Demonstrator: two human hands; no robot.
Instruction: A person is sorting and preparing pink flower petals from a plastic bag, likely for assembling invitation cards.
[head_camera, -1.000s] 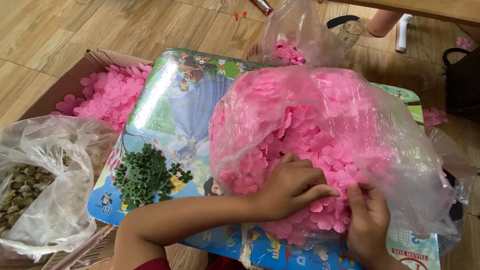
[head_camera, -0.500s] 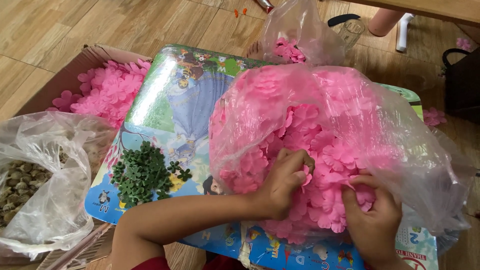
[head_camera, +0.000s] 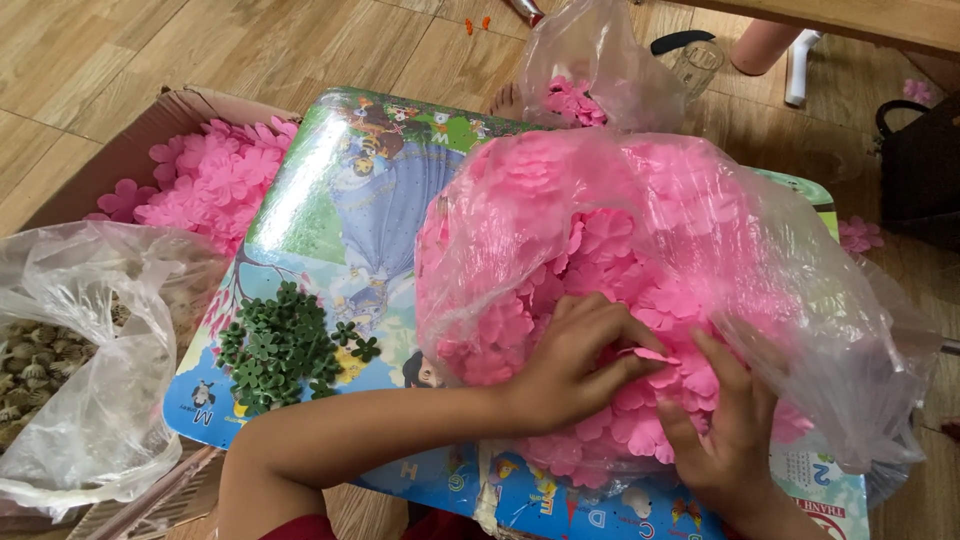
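Head view, looking straight down. Left hand (head_camera: 575, 365) reached in at the mouth of the big clear plastic bag (head_camera: 800, 300), fingers curled over the pink flower petals (head_camera: 600, 240), thumb and forefinger pinched on one flat pink petal piece (head_camera: 648, 354). Right hand (head_camera: 725, 430) lay just beside it, palm down on the heap, fingers spread and loose, pressed onto petals at the bag's open edge; nothing clearly gripped there, only touched. Fingertips of both hands near each other, almost meeting over that one pinched petal.

Bag bulged full of pink petals, sat on a colourful picture mat (head_camera: 330, 190) with cartoon figures, took up the mat's right half. Heap spilled a little out of the bag toward the near edge, under both hands.

Left of the forearm, on the mat: a small pile of green leaf pieces (head_camera: 275, 350), well apart from the hands. Further left, a second clear bag (head_camera: 100, 300) slumped open, with small brownish pieces (head_camera: 25, 365) inside, hard to make out. Behind it, an open cardboard box (head_camera: 130, 150) held more loose pink flowers (head_camera: 215, 180).

Up top, a smaller clear bag (head_camera: 600, 50) stood behind the big one, a few pink flowers (head_camera: 572, 100) in its bottom. Wooden floor (head_camera: 150, 50) all around. Far right, a dark bag with a handle (head_camera: 920, 170) at the frame's edge.
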